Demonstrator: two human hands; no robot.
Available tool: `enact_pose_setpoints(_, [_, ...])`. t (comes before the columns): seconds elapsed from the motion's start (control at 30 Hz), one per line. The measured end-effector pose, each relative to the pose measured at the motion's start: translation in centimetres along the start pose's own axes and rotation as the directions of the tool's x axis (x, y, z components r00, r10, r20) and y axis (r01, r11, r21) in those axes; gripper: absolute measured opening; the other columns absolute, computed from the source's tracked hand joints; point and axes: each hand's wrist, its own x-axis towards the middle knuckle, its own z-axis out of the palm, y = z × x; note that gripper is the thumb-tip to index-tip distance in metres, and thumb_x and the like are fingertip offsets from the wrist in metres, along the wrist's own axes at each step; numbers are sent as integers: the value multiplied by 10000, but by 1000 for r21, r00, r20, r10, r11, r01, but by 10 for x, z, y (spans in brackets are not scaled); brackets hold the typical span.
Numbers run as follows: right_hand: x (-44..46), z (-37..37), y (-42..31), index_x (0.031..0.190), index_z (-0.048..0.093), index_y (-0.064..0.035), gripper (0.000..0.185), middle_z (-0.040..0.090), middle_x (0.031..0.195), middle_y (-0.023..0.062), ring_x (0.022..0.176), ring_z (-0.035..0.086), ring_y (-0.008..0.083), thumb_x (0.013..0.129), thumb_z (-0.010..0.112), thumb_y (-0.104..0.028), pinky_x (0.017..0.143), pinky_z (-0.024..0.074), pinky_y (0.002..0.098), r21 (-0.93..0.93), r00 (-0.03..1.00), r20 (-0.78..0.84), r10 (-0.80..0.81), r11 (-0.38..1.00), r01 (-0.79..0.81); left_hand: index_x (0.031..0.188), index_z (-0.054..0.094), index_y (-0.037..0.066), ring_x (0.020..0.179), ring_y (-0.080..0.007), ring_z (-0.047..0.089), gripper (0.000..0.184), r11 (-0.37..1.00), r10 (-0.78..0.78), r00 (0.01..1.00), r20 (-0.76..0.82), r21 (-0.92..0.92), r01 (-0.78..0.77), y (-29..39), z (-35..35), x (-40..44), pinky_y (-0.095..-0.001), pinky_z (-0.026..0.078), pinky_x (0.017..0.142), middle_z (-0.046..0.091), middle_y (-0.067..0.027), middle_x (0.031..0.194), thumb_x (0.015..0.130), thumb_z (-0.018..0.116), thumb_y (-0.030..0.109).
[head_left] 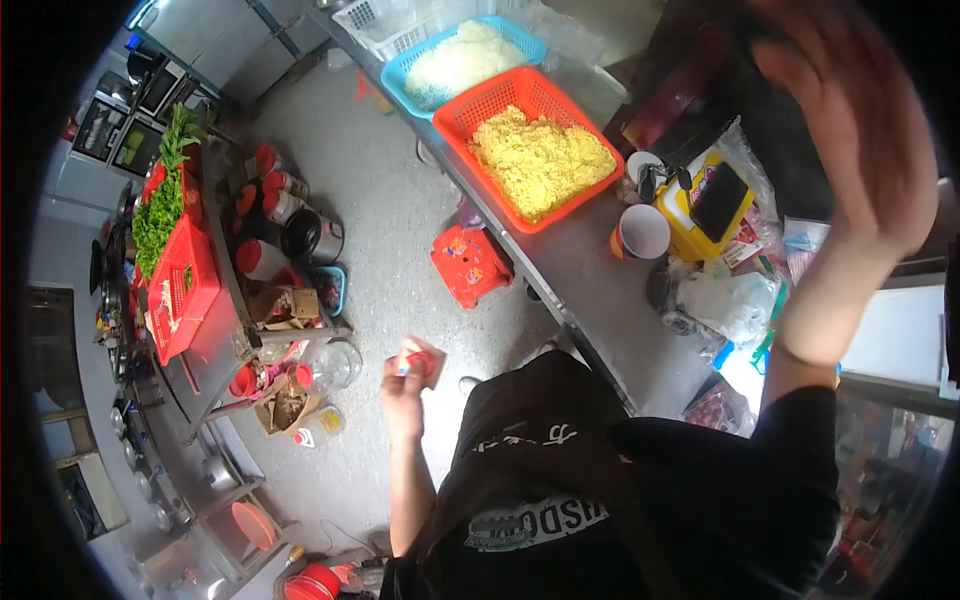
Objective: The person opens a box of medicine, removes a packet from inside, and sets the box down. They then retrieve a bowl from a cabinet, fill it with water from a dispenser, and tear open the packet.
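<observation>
My left hand (404, 392) is low, left of my body, with its fingers closed on a small white and red packet (422, 364). My right hand (850, 130) is raised close to the camera at the upper right, blurred, its fingers stretched out and nothing seen in it. Left of the right hand, on the metal counter, lie a yellow box (690, 228) with a black phone (719, 200) on top and a paper cup (642, 232). A red basket (530, 225) of yellow shredded food (540, 160) stands farther along.
Behind the red basket is a blue basket (400, 82) with white shreds. A red stool (470, 265) stands on the floor beside the counter (590, 290). At left, a table (200, 375) bears red baskets (185, 300) and greens (158, 228), with jars and boxes beneath.
</observation>
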Motion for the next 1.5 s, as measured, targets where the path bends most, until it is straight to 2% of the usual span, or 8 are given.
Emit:
enact_pose_setpoints(0.17, [60,130,-15,1219,577,-3,367,617,1186,140,1023,618,187,986,491,-274,900,483,324,381,956,198,-217,915,129,1190,541,36,974,-146,605,270,982,44,988,-149,-173,-70,1,-62,-9,-284,490,876,617,-61,1088,938,590,122])
enact_pose_setpoints(0.37, [71,257,-8,1236,563,-8,361,615,1187,133,1024,616,180,988,487,-260,885,490,319,642,892,308,-331,764,62,1098,549,20,954,-129,576,253,962,-50,948,-313,-271,-39,-19,-86,-63,-275,481,789,624,-68,1014,940,594,211])
enact_pose_setpoints(0.4, [68,266,-9,1239,560,-8,361,615,1187,132,1024,615,179,989,487,-257,883,492,318,662,886,311,-343,748,57,1096,548,4,954,-147,589,253,934,-85,891,-445,-348,-84,-32,-82,-69,-307,494,806,626,-89,1012,946,572,205])
enact_pose_setpoints(0.53, [58,305,-13,1250,551,-11,358,614,1188,128,1024,614,174,990,484,-248,873,497,315,712,870,332,-364,702,22,1266,497,25,952,-195,622,371,890,-231,861,-454,-457,-3,-54,-97,-100,-315,534,816,607,-108,1090,912,582,93])
enact_pose_setpoints(0.87, [49,310,-11,1277,527,-18,354,612,1189,117,1024,609,163,993,478,-225,849,509,307,763,863,284,-417,643,60,1252,503,10,960,-193,622,341,905,-161,862,-481,-421,-66,-39,-78,-85,-314,531,839,607,-113,1101,925,567,83])
enact_pose_setpoints(1.07, [42,294,-12,1294,512,-23,355,610,1190,111,1024,607,156,996,474,-211,835,516,302,787,855,261,-449,612,81,1129,528,-9,924,-191,619,274,978,-154,900,-409,-195,79,-48,-79,-85,-313,499,885,609,-123,1065,942,563,188])
enact_pose_setpoints(1.27, [43,297,-15,1310,498,-27,357,609,1190,104,1024,604,149,998,470,-197,821,524,296,798,843,269,-466,598,76,1227,502,4,991,-207,623,305,918,-158,892,-423,-395,-25,-48,-66,-82,-341,529,859,607,-128,1117,933,549,74])
enact_pose_setpoints(1.5, [49,274,-31,1330,481,-32,362,607,1191,97,1024,601,141,1000,466,-181,804,533,291,802,836,320,-446,597,11,1150,530,-4,903,-172,613,272,925,-126,895,-427,-376,-49,-49,-66,-85,-313,514,810,626,-108,1023,932,598,145])
